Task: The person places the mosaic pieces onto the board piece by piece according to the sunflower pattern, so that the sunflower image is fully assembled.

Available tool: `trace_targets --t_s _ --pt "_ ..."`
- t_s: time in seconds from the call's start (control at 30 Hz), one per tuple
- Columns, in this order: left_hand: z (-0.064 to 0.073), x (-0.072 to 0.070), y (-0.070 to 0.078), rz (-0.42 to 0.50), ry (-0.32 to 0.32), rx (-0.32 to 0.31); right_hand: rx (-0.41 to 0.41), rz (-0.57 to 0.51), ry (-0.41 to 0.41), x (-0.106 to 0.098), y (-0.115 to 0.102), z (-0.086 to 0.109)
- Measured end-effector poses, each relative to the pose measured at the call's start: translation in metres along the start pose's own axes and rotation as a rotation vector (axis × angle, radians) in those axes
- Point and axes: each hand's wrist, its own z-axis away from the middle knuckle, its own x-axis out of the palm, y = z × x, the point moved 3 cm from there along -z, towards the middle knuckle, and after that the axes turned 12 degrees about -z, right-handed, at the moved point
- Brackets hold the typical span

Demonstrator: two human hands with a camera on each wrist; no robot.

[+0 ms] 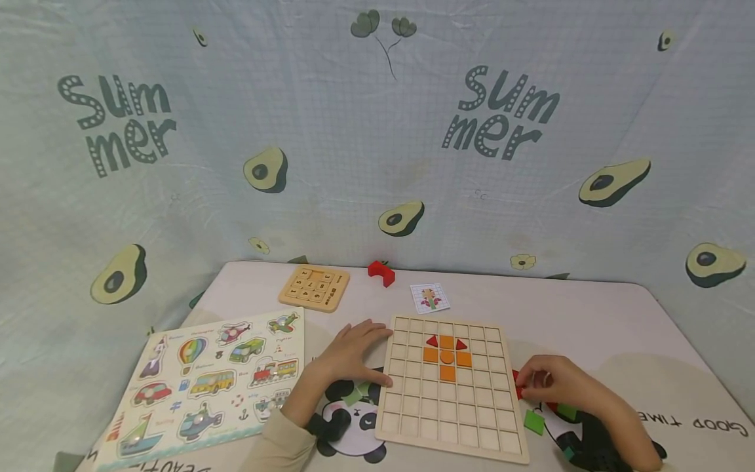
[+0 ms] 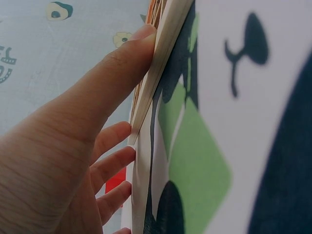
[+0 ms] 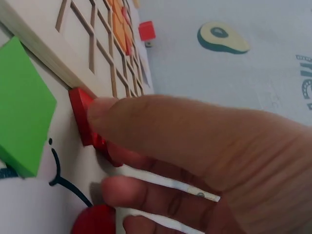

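Left grip [image 1: 349, 357]: fingers apart, thumb on board's [image 1: 415, 410] left edge | right grip [image 1: 551, 379]: pinches red piece [image 3: 81, 116] just beside board's right edge; right wrist shows more of it than head | head alone shows whole orange cross [image 1: 447, 341]

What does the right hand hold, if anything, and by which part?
The right hand seems to pinch a flat red block by its end nearer the palm, partly hidden.
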Motion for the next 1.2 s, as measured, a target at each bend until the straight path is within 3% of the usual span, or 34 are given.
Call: trace_targets --t_s 0.67,1.2 --pt "0.0003 -0.0003 0.0001 0.007 -0.004 -0.008 -0.025 -0.036 0.001 0.0032 0.0026 -0.0006" --pt "0.0001 -0.0002 0.0013 -0.001 0.003 -0.003 0.048 0.011 0.049 0.0053 0.0038 -0.0034"
